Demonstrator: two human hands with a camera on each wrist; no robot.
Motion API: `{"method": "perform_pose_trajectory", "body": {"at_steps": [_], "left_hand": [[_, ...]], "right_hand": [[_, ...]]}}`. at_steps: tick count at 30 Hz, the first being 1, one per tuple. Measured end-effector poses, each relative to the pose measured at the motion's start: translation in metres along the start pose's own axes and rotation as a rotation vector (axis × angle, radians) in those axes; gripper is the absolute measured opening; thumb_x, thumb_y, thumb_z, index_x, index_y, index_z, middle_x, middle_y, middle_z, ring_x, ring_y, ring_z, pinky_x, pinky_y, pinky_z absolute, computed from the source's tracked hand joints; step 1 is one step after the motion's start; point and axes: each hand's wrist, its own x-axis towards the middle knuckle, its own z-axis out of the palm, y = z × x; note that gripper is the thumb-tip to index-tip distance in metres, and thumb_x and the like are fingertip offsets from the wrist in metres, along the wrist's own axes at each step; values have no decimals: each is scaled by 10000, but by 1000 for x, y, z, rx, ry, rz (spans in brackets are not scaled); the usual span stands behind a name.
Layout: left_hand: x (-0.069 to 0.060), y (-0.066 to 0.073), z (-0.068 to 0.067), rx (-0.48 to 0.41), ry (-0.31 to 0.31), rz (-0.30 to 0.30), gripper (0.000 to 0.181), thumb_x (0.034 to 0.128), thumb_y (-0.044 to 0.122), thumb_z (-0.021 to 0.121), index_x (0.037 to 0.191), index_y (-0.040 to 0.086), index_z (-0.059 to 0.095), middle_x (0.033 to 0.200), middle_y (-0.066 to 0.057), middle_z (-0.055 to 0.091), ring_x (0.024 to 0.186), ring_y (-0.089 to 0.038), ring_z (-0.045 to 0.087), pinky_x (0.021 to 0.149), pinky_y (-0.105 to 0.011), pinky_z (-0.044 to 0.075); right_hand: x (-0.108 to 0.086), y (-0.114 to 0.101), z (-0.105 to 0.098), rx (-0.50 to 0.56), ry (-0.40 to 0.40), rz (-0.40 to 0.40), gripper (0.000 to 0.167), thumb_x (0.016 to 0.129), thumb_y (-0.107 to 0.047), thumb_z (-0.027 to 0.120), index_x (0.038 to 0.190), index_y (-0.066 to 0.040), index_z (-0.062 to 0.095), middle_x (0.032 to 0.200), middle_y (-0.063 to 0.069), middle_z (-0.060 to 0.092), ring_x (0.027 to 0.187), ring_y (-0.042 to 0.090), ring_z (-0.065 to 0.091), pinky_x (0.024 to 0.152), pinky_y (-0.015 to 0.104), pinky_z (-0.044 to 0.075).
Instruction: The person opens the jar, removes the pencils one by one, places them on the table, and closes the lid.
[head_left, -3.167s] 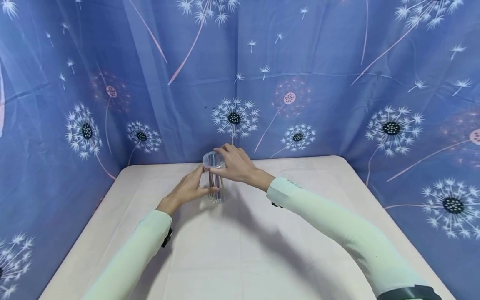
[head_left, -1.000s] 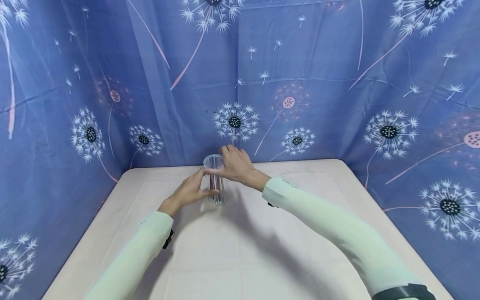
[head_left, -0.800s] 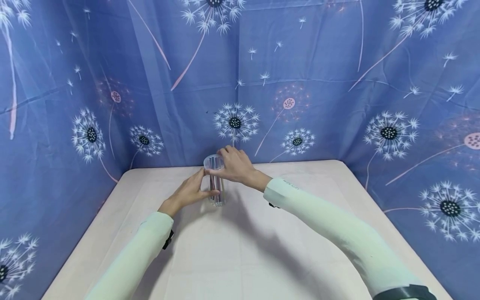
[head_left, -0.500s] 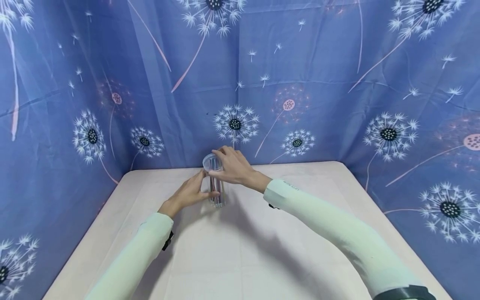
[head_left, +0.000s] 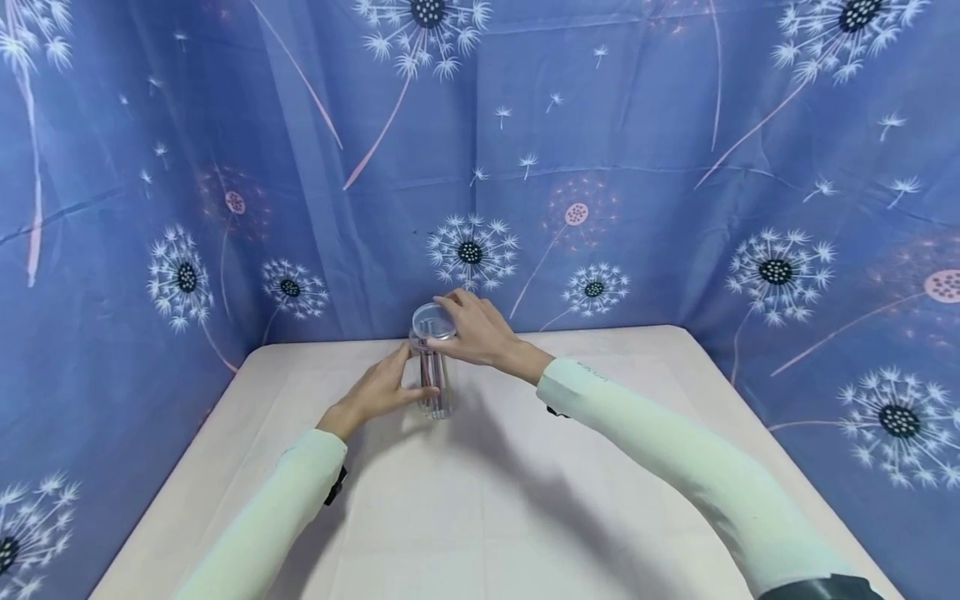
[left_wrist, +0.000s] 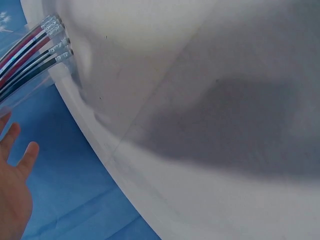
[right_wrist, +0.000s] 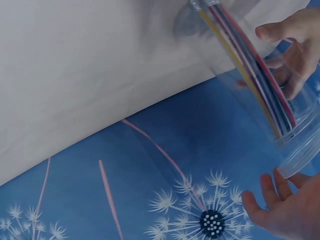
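A tall clear cylindrical jar point(head_left: 436, 400) stands upright near the table's back edge. Several thin coloured sticks point(right_wrist: 252, 67), which look like pens or pencils with silvery ends, are inside it. My left hand point(head_left: 375, 388) grips the jar from the left, thumb across its front. My right hand point(head_left: 483, 335) pinches a round clear lid point(head_left: 433, 322) by its edge over the jar's mouth. In the right wrist view the lid point(right_wrist: 302, 155) looks tilted, with a narrow gap between it and the jar's rim. The left wrist view catches only the jar's lower part point(left_wrist: 35, 82).
A pale cloth covers the table point(head_left: 420, 517). Behind and at both sides hangs a blue curtain point(head_left: 375, 225) with dandelion prints, close behind the jar. Shadows of both arms fall across the cloth.
The lid, on the jar's top earlier, has come up slightly and to the right with my right hand. My left hand keeps its hold on the jar. The head view has tilted slightly.
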Motion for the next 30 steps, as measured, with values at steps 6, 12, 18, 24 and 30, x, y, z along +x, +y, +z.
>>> {"method": "perform_pose_trajectory", "body": {"at_steps": [6,12,18,24,30], "left_hand": [[-2,-1,-2,18,11,-17,1009,834,609,806,1605,227,278,1525,-92,530,1393,-352,516,1155,-566,432],[-1,-1,-1,23,7,-25,969,831,626,799,1571,215,326,1519,-92,534,1394,-354,513,1156,-566,431],[1,-3,1,18,2,-18,975,821,638,798,1573,229,331,1530,-81,528,1401,-350,507,1163,-570,419],[0,-1,0,23,-1,-28,988,824,620,807,1580,215,318,1529,-103,528,1395,-365,511,1162,-579,417],[1,0,0,15,-4,-36,962,830,592,819,1571,221,330,1529,-93,528,1401,-359,506,1169,-576,410]], "right_hand": [[-2,9,-3,-18,-5,5,772,930,-540,700,1534,-104,496,1381,99,574,1214,249,572,1096,450,484],[-7,19,-6,-8,6,14,777,919,-547,710,1519,-92,515,1328,100,580,1087,238,596,965,415,543],[-14,29,-7,7,5,45,776,913,-547,720,1519,-105,516,1285,105,585,1028,235,589,869,397,561],[-18,39,-8,20,-2,67,784,909,-568,723,1512,-110,522,1312,118,586,1067,256,595,889,419,572],[-24,50,-7,69,-13,105,810,903,-587,726,1520,-110,507,1426,143,557,1177,293,594,968,465,564]]}}
